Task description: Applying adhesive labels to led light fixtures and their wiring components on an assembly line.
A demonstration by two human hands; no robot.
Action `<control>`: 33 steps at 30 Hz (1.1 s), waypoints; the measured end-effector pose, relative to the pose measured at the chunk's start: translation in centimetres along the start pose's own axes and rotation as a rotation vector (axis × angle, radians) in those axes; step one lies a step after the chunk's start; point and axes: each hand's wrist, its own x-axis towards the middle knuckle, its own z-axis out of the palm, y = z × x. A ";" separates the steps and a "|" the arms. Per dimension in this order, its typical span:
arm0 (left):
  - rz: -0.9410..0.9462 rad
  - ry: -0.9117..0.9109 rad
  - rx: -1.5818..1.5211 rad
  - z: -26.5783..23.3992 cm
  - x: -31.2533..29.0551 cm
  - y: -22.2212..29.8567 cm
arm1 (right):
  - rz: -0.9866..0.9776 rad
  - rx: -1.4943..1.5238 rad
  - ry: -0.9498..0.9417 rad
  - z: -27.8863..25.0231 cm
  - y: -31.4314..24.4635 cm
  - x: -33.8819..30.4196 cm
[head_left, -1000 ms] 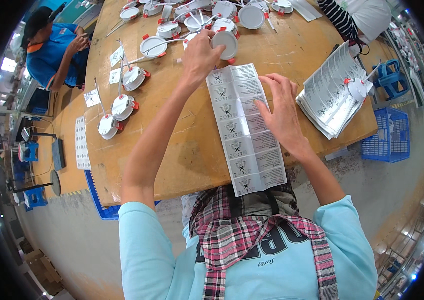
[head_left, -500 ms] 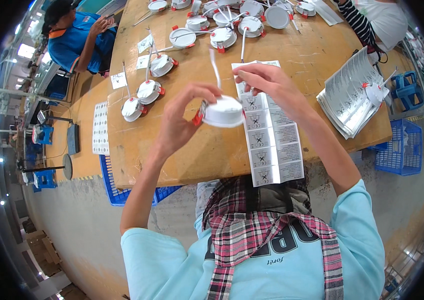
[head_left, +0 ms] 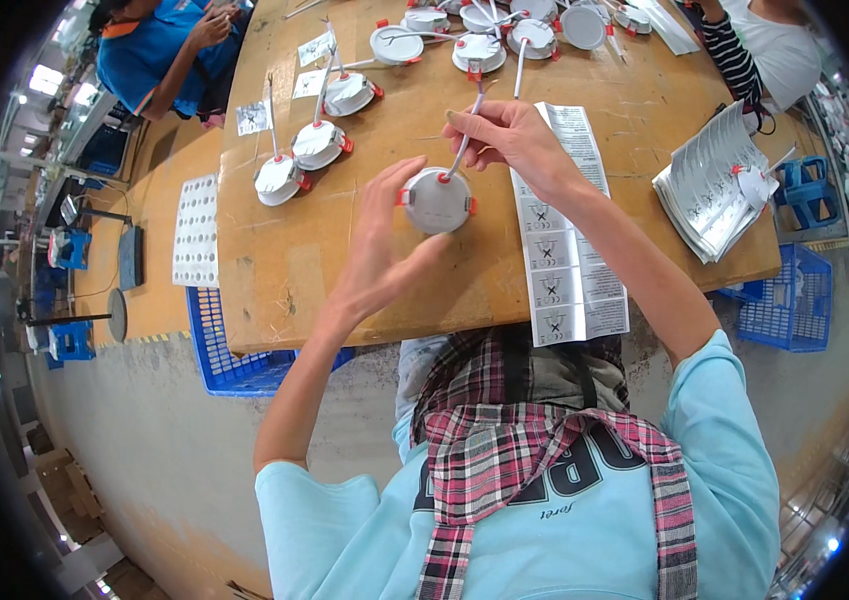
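In front of me a round white downlight (head_left: pixel 438 203) with red side clips shows its back, its white cable rising from it. My right hand (head_left: pixel 515 145) is closed in a pinch on that cable. My left hand (head_left: pixel 380 235) is spread beside the lamp, fingers and thumb apart around its left side; whether it touches the rim I cannot tell. Near my right forearm lies a folded silver label sheet (head_left: pixel 550 250), partly covered by the arm. Further left stand several downlights (head_left: pixel 318 147), with small silver labels (head_left: pixel 254 118) at some cables.
More downlights (head_left: pixel 478 53) crowd the far side of the wooden table (head_left: pixel 275 280). A stack of label sheets (head_left: pixel 695 190) lies at the right with a downlight (head_left: pixel 755 183) on it. Blue crates (head_left: pixel 210 340) stand below the table. Two people sit across, left and right.
The downlight has tipped so its back faces up, and sits lower over the table. My left fingers have spread from its sides. My right hand has moved left and taken hold of the cable.
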 end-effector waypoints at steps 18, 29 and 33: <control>-0.124 -0.014 0.164 2.1 0.6 -2.9 | 0.207 0.294 -0.099 -0.9 0.6 2.4; -0.093 0.138 0.320 2.4 0.9 -2.9 | -0.156 -0.560 0.105 -5.2 0.5 0.3; 0.017 0.311 0.421 2.7 1.8 0.9 | -0.271 -0.753 0.351 -7.4 1.5 -2.7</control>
